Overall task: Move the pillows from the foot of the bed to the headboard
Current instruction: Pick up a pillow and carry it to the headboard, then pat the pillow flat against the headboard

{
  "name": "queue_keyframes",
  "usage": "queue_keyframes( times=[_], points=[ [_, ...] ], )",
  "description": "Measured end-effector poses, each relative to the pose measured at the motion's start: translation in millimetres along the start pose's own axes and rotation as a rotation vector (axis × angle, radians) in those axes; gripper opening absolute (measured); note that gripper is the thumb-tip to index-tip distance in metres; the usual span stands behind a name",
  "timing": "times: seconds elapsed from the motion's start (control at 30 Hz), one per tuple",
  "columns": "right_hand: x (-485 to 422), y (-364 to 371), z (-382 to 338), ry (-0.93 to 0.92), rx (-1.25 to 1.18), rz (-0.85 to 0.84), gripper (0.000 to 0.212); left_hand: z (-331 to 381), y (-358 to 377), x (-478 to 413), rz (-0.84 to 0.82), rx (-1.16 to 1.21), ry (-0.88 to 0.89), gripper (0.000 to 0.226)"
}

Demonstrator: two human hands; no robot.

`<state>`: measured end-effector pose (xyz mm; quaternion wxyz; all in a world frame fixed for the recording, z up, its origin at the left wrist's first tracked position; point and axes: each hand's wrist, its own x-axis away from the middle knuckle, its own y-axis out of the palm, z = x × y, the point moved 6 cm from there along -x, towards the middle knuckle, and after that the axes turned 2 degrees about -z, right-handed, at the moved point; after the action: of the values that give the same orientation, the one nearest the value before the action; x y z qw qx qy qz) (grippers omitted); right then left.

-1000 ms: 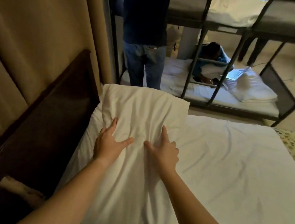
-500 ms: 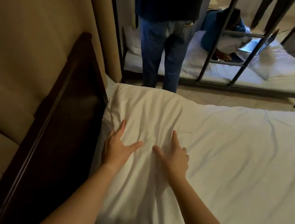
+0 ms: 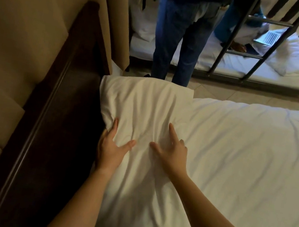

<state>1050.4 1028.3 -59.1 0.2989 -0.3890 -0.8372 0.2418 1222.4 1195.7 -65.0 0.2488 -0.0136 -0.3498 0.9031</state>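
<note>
Against the dark wooden headboard [image 3: 63, 98], one rumpled white fabric pillow [image 3: 146, 102] lies on the white-sheeted bed [image 3: 246, 160]. The left hand [image 3: 111, 146] and right hand [image 3: 172, 153] press flat on it, fingers straight, gripping nothing. This pillow looks placed. No other pillows are in view, so what's left is unclear.

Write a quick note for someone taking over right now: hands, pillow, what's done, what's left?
Left hand: open, flat on the pillow's left edge, next to the headboard.
Right hand: open, fingers spread on the pillow's top.
Pillow: lies on the bed, along the headboard.
Done: this pillow is placed.
Left: lift both hands; no other pillow in view, so check the foot of the bed.
</note>
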Motion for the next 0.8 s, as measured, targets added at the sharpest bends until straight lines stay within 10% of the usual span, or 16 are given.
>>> queue_keyframes(
  times=[0.33,0.57,0.8],
  points=[
    [-40,23,35,0.031,0.257,-0.143,0.095,-56,31,-32,-0.114,-0.182,-0.139,0.106],
    [-76,42,-3,-0.223,0.492,-0.032,0.074,-3,55,-53,0.065,-0.484,0.283,0.084],
    [-115,79,9,-0.348,0.532,-0.151,0.066,-45,88,-81,-0.041,-0.536,0.26,0.073]
  ],
)
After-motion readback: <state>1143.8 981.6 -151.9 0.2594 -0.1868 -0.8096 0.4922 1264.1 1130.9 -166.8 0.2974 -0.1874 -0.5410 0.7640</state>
